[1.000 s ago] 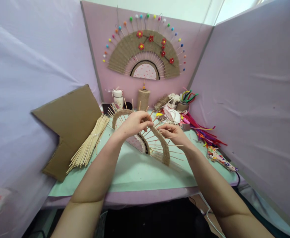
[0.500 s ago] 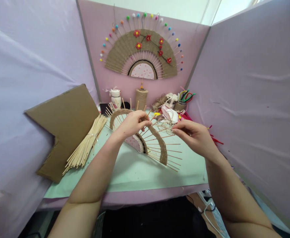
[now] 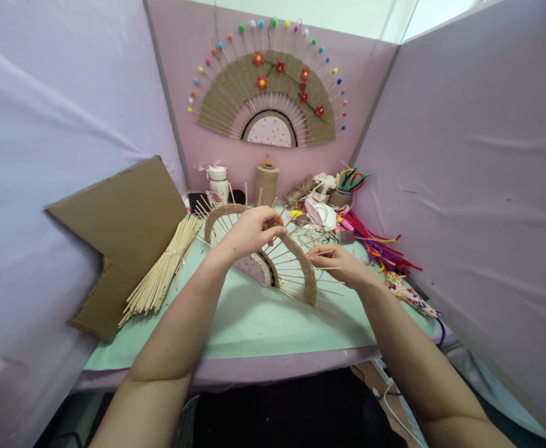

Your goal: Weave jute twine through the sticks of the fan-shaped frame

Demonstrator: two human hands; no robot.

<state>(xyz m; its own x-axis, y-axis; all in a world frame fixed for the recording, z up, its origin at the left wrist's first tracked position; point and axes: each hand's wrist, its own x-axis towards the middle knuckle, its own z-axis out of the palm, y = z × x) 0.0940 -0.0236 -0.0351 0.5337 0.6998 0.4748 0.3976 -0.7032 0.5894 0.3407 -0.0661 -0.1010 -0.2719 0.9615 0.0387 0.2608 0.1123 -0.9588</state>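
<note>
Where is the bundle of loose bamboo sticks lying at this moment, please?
In the head view the bundle of bamboo sticks lies on the left of the table, partly on the cardboard sheet, left of the left hand.

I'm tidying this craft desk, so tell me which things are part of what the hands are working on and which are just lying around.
In use:
left hand and right hand on the half-made stick fan
loose twine by the fan

Lying about:
bundle of sticks
cardboard sheet
twine spool
pipe cleaners
finished fan on the wall
</note>
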